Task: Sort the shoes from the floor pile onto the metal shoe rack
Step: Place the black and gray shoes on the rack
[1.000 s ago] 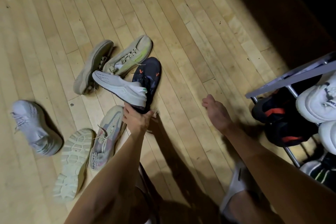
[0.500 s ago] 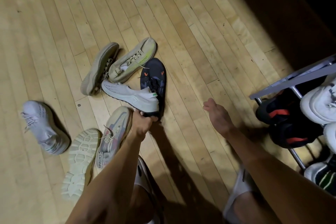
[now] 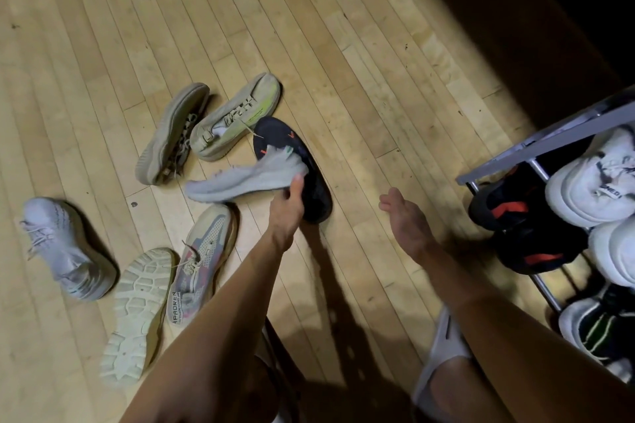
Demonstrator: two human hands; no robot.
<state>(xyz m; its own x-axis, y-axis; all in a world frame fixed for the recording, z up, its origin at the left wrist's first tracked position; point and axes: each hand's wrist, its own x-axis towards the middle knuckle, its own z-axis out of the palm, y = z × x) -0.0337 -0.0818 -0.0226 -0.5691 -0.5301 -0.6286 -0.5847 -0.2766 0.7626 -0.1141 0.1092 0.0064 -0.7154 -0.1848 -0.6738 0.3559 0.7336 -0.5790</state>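
My left hand (image 3: 288,209) grips the heel of a white knit sneaker (image 3: 240,180), lifted and lying sideways over a dark shoe (image 3: 302,168) with orange marks. My right hand (image 3: 409,227) hovers open and empty above the floor, between the pile and the metal shoe rack (image 3: 536,148) at the right. On the floor lie two beige sneakers (image 3: 171,134) (image 3: 237,117), a grey-pink sneaker (image 3: 202,257), an upturned cream sole (image 3: 137,312) and a white sneaker (image 3: 62,247) far left. The rack holds white (image 3: 591,189), black-and-red (image 3: 515,216) and black-green shoes (image 3: 594,326).
Bare wooden floor (image 3: 343,27) stretches beyond the pile and between the pile and the rack. The top right corner is dark. My knees and a white slipper (image 3: 443,354) show at the bottom edge.
My left hand has lifted the white knit sneaker by the heel and turned it, toe now pointing left. The right hand has barely moved.
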